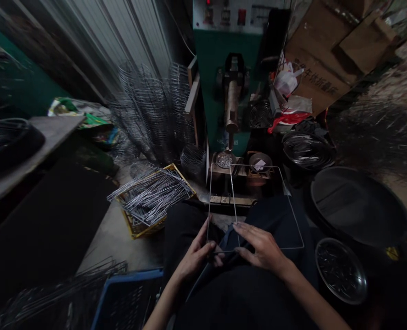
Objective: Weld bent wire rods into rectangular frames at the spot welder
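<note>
A rectangular wire frame (pixel 291 207) lies level over my lap, its far edge at the machine's electrode. A straight wire rod (pixel 233 195) runs across it from the far edge to the near edge, left of the middle. My left hand (pixel 200 251) grips the near left corner of the frame between thumb and fingers. With thumb and fingers about the rod's near end, my right hand (pixel 263 245) holds it against the near edge. The rod's far end sits beneath the electrode arm (pixel 232 107) of a green machine (pixel 210 82); exact contact there is too small to tell.
A yellow crate (pixel 134 231) heaped with bent wires stands at left, stacked wire racks (pixel 144 105) behind it. Small dishes (pixel 261 161) sit below the electrode. On my right are a large dark round pan (pixel 357 201) and a metal bowl (pixel 340 270) of small pieces. A blue basket (pixel 131 277) is lower left.
</note>
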Tool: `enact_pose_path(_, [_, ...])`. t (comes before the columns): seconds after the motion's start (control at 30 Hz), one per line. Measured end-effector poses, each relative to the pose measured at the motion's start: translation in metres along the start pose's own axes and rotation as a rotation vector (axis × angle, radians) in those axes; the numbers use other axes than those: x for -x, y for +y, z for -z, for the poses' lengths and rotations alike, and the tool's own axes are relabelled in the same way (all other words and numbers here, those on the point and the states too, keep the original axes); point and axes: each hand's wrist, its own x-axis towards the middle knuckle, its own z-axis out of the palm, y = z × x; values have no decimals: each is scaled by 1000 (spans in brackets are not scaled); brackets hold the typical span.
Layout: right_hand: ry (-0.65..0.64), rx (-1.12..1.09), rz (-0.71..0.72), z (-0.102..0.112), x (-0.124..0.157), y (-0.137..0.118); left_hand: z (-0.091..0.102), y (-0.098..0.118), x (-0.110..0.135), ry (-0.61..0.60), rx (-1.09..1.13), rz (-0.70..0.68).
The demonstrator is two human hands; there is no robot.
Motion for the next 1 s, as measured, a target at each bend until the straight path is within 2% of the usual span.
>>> enact_pose_path(0.1, [18,9,-10,0,0,0,1,-1,0,11,8,10])
enact_pose_path(0.27, [-12,-6,56,-3,-1,0,3,-2,-1,6,-8,14])
enact_pose_path(0.5, [2,30,-63,-3,2,1,6,-4,-1,-20,7,15])
enact_pose_path(0.7, [12,16,21,-7,-5,-2,7,-6,-4,-8,-5,16])
enact_pose_path(1.0, [13,5,27,-15,-11,0,6,-5,-4,-18,-27,2])
